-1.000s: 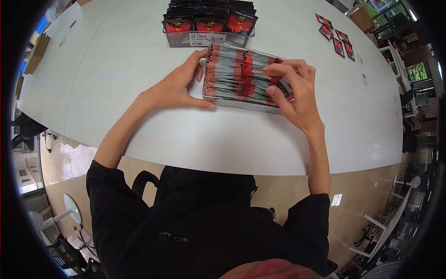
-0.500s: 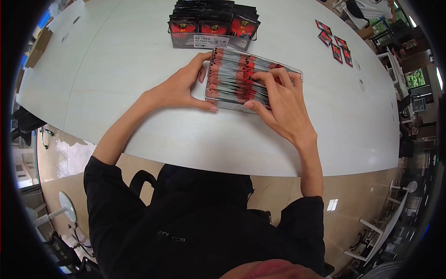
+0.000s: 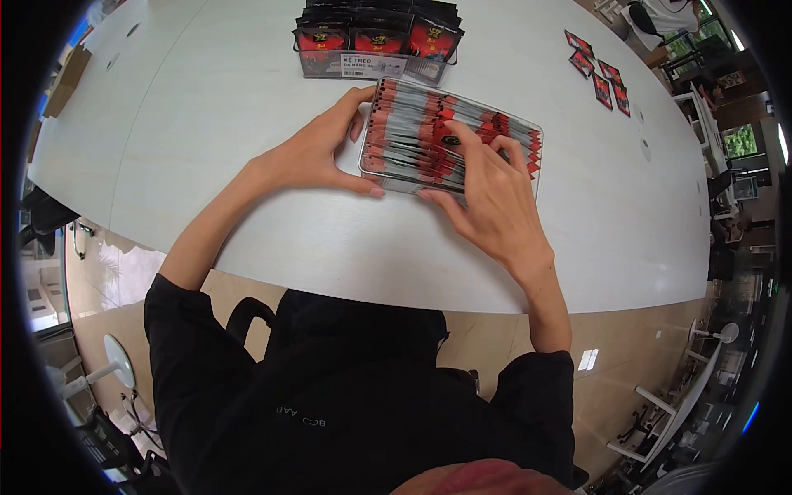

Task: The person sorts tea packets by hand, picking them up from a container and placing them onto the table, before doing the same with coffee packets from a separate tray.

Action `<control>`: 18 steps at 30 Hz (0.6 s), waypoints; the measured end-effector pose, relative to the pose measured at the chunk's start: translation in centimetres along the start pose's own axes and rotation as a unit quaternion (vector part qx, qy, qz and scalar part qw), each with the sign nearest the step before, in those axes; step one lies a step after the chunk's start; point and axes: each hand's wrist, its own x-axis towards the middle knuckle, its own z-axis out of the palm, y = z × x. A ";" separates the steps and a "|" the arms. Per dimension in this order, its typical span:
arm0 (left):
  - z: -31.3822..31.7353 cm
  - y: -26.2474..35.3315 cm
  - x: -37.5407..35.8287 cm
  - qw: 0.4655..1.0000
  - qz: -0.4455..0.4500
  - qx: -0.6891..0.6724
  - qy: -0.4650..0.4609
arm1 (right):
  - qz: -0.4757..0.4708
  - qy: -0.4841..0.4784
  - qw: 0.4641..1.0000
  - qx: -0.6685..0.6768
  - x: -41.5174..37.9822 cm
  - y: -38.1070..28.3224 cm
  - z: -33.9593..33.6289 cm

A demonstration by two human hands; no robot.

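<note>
A clear plastic box (image 3: 396, 183) lies on the white table, packed with rows of red, black and silver sachets (image 3: 404, 124). My left hand (image 3: 318, 157) is curved around the box's left end, thumb and fingers apart, with nothing else in it. Over the middle of the sachets is my right hand (image 3: 499, 194), its index finger touching their tops and its thumb near the front rim. Its fingers are spread, and no sachet is visibly gripped between them.
Behind the box stands another clear bin (image 3: 322, 64) holding upright black and red sachets. Several loose sachets (image 3: 604, 92) lie at the right on the white table (image 3: 330, 256). A cardboard box (image 3: 66, 82) sits at the far left edge. Part of a person shows at the top right.
My right hand has shifted slightly left and its fingers have spread, uncovering more sachets at the right end. My left hand still rests by the box.
</note>
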 end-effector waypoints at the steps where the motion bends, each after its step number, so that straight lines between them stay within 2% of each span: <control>1: 0.0 0.1 0.0 1.000 -0.007 -0.001 -0.002 | -0.011 0.020 1.000 -0.004 0.0 0.0 0.1; 6: 0.0 -0.1 0.1 1.000 0.010 0.006 0.005 | -0.018 0.069 0.997 -0.011 -0.4 0.6 0.4; 8: 0.1 0.0 -0.1 1.000 0.008 0.003 0.005 | -0.008 0.127 0.992 0.018 -0.8 0.4 0.3; 9: -0.1 0.3 -0.1 1.000 -0.008 -0.007 -0.005 | -0.007 0.125 0.992 0.019 -0.9 0.4 0.4; 11: -0.2 0.5 0.0 1.000 -0.021 -0.015 -0.018 | 0.014 0.053 0.998 -0.009 -0.7 0.7 0.5; 12: -0.2 0.4 0.0 1.000 -0.018 -0.005 -0.012 | 0.018 0.055 0.998 -0.010 -0.7 1.1 0.4; 14: -0.2 0.2 0.1 1.000 -0.011 0.007 -0.008 | -0.079 0.130 0.987 0.051 -0.7 2.6 -0.2; 18: -0.3 0.3 -0.1 1.000 -0.021 0.016 -0.009 | -0.096 0.184 0.977 0.053 -1.8 5.9 -2.7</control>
